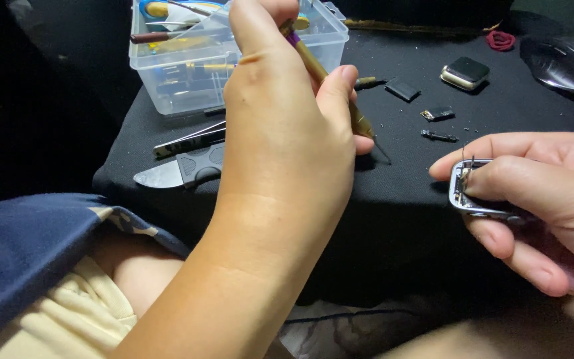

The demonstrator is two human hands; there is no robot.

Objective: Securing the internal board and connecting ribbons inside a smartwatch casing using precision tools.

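On my table point(400, 219), the tool box point(187, 73) sits at the far left corner with tools in it, and just before it lie the tweezers point(191, 139) and, nearer still, the knife point(177, 171). My left hand point(287, 126) hovers over the table's middle holding the screwdriver point(330, 83), tip pointing right — toward the watch case point(470, 193) held in my right hand point(539, 193) at the right edge. Behind that hand lie small parts point(437, 114), and farther back the watch body point(465, 72).
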